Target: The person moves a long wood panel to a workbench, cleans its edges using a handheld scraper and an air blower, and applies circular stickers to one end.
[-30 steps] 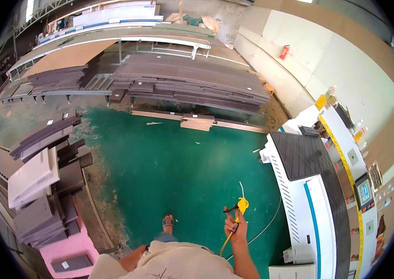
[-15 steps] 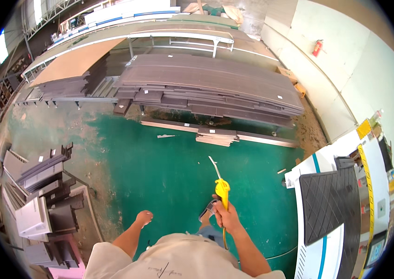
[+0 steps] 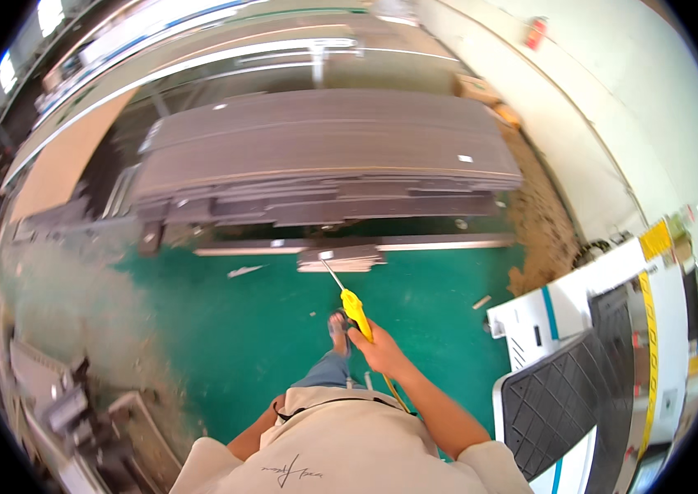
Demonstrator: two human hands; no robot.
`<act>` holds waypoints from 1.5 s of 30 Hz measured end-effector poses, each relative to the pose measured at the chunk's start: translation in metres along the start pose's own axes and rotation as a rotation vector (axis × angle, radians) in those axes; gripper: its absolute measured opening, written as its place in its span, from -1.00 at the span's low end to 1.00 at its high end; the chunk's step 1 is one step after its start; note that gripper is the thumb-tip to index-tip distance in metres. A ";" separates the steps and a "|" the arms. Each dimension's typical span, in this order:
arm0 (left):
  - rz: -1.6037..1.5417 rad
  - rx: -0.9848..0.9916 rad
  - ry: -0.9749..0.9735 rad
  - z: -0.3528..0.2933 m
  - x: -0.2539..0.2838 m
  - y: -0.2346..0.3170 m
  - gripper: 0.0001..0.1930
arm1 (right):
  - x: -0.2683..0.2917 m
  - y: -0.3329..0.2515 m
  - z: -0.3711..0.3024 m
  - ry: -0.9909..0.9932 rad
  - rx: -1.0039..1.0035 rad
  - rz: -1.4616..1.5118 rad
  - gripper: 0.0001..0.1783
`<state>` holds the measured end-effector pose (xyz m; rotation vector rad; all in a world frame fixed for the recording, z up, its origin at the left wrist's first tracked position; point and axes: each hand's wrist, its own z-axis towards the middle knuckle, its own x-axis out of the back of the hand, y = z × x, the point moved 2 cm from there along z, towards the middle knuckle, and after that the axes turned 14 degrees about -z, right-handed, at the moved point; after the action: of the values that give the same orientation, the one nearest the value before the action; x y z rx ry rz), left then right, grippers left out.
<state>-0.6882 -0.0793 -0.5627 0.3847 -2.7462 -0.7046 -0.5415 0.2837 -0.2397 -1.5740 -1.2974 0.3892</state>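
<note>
Head view: shows right hand [image 3: 376, 350] with fingers clamped on yellow air gun [image 3: 354, 306], held over green floor [image 3: 258, 329], nozzle toward small stack of boards [image 3: 351, 262], yellow hose [image 3: 398, 397] running down from grip. Leaves left hand hidden behind shirt [image 3: 324, 445]; cannot tell state of its fingers. Includes cardboard box [image 3: 474, 87] near wall [image 3: 596, 90] and blurred bottle [image 3: 684, 218] at right, contents of both indistinct.

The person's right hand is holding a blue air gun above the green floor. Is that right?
Not quite: the air gun is yellow, not blue, as the head view shows. The rest is right: the person's right hand is holding it above the green floor.
</note>
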 end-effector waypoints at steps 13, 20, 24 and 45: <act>-0.542 -0.180 -0.178 0.306 0.112 0.402 -0.84 | 0.335 0.111 0.218 0.830 -0.379 -0.108 -0.45; -0.390 -0.361 0.101 0.345 0.077 0.619 -0.79 | 0.487 0.157 0.265 0.898 -0.589 0.069 -0.50; -0.394 -0.191 0.117 0.377 0.042 0.621 -0.81 | 0.603 0.201 0.336 0.796 -0.517 0.100 -0.62; -0.312 0.284 0.436 0.249 -0.252 0.758 -0.66 | 1.123 0.384 0.914 0.727 -0.262 -0.582 -0.56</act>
<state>-0.6779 0.7487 -0.4435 0.9245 -2.3865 -0.2491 -0.6127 1.7403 -0.5797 -1.2704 -1.1636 -0.6841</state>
